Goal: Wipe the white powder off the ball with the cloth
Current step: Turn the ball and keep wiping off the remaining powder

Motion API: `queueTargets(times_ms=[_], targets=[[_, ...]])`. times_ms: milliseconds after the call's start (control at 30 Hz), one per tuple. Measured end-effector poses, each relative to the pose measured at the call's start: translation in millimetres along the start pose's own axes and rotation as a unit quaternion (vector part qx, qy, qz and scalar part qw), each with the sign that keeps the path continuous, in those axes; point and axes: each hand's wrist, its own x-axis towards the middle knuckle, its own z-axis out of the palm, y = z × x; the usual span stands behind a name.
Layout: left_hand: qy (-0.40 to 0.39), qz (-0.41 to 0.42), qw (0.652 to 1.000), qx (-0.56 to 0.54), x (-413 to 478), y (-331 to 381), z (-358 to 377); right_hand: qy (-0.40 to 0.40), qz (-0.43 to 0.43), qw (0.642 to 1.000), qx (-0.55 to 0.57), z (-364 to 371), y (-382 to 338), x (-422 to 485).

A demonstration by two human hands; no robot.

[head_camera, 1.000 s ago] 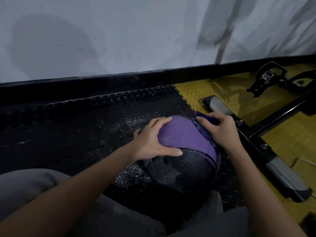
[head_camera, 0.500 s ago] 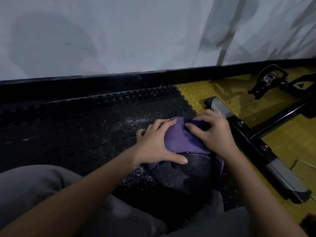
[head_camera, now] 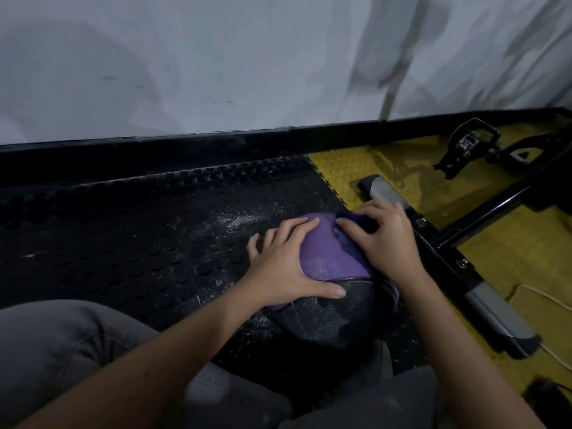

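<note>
Mid-wipe, our left hand (head_camera: pixel 284 267) lies flat, steadying the ball (head_camera: pixel 328 320) on the mat (head_camera: pixel 139 243); our right hand (head_camera: pixel 387 239) clutches the cloth (head_camera: pixel 353 218) at its one o'clock. Next we should sweep toward six, where powder (head_camera: pixel 318 308) shows.

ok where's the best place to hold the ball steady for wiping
Take the ball on its upper left flank, coming from above and the left with a wide, spread-fingered grip, as the left hand does. It is too round and broad to pinch, it sits on the mat, and the right hand presses the cloth on the upper right.
</note>
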Motion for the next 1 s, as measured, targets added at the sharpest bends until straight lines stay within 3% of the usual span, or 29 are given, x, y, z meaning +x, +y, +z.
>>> queueTargets(times_ms=[100,300,500,733,900,1000], targets=[[0.006,-0.002,1.0,-0.006,1.7,3.5,2.8,0.038,0.072,0.997,0.009,3.4,2.9,1.5],[0.032,0.001,0.999,0.039,-2.8,1.7,5.7,0.026,-0.069,0.997,-0.031,7.2,-21.6,-27.3],[0.009,0.007,1.0,0.026,-0.9,6.5,4.3,0.063,0.105,0.992,0.027,-0.2,7.3,-10.3],[0.02,-0.001,0.999,0.031,-2.6,5.6,3.4,0.069,-0.054,0.996,-0.014,3.8,-15.3,-51.8],[0.01,-0.011,1.0,0.014,2.4,6.0,4.6,0.089,0.119,0.988,0.037,0.1,10.4,-25.9],[0.018,-0.017,1.0,-0.001,4.3,6.2,4.9,0.111,0.11,0.988,0.017,5.1,1.2,-34.0]])
